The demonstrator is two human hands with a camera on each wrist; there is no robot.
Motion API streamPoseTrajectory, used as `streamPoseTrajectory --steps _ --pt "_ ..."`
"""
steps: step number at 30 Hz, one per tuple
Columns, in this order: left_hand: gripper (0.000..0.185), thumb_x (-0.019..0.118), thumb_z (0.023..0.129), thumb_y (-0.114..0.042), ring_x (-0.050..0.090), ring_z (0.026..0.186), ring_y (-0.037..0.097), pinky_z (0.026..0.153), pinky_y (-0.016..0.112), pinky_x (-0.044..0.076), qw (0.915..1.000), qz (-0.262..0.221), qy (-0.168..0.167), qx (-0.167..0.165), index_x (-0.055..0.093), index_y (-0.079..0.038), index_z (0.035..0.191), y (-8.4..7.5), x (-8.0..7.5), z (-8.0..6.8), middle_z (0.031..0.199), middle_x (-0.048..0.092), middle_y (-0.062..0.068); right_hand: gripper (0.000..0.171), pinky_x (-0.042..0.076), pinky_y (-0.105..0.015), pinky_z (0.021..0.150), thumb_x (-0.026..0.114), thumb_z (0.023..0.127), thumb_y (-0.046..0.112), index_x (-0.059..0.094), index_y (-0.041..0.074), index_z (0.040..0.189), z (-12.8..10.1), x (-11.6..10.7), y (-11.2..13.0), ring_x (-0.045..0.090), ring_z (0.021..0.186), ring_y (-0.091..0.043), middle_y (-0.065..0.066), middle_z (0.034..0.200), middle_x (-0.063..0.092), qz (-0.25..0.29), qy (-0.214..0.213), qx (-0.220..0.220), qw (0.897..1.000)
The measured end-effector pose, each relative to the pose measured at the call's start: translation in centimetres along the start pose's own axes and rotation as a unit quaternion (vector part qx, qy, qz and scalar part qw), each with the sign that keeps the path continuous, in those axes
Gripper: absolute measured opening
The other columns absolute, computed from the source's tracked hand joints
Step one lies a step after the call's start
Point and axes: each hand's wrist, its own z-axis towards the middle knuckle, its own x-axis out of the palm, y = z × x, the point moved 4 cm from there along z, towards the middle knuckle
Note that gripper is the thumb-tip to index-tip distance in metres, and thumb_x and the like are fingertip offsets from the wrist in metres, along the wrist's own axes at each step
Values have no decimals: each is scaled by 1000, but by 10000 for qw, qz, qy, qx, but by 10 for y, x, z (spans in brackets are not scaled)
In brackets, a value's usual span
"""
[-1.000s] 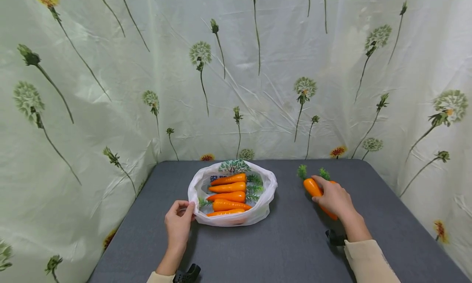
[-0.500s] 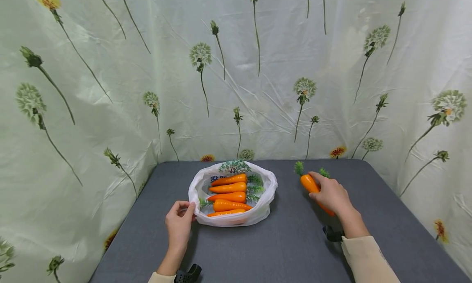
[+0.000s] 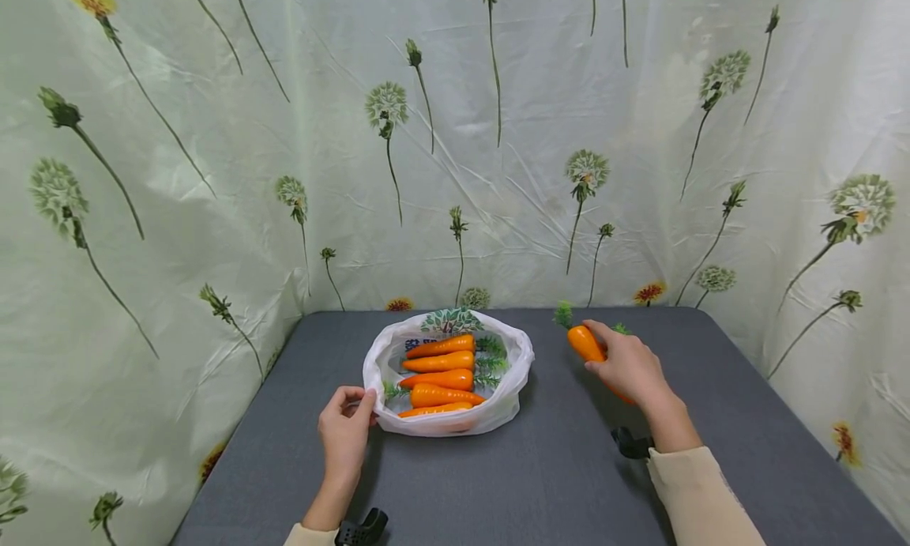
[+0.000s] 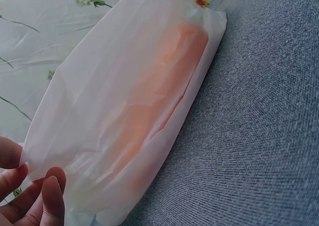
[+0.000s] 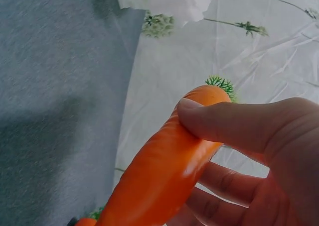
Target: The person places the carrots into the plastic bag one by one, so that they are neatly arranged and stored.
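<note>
Grey table [image 3: 498, 483] is backed by a floral curtain [image 3: 213, 175]. White plastic bag [image 3: 449, 423] sits mid-table, 5 carrots [image 3: 441, 362] laid inside. Bag rim is pinched at its left edge by the left hand [image 3: 344, 435]. 1 carrot [image 3: 584, 343] is clamped in the right hand [image 3: 629, 368], lifted off the table right of the bag.

Five carrots [image 3: 441, 374] lie in one white bag [image 3: 515, 372], one carrot [image 3: 586, 344] is in hand.
</note>
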Motion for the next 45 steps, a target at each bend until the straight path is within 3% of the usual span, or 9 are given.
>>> streamPoseTrajectory --steps 12,23,36,45 --pt "17 73 94 -17 64 64 22 58 26 57 10000 40 -3 -7 66 -1 94 0 0 0 91 64 15 75 49 -46 67 81 85 21 45 23 151 8 -11 32 62 86 -29 -15 116 68 -3 -253 -316 9992" --pt "19 72 95 -20 63 65 23 59 23 57 10000 75 12 -43 66 -3 96 0 0 0 92 63 15 73 52 -49 71 83 83 18 50 18 148 19 -14 72 64 89 -30 -12 116 69 21 -537 -862 9948" --pt "18 72 95 -19 62 64 18 58 23 56 10000 -6 1 -55 66 -2 96 1 0 1 91 63 15 70 54 -49 71 82 85 16 51 25 148 38 4 119 63 93 -30 -8 125 66 -207 -304 -1425 9891" --pt "14 72 94 -14 62 63 20 57 29 58 10000 -43 -42 -46 66 -3 94 2 0 2 90 64 14 72 56 -48 74 83 84 16 51 25 147 47 19 156 65 99 -28 -4 128 66 -533 -121 -2000 9783"
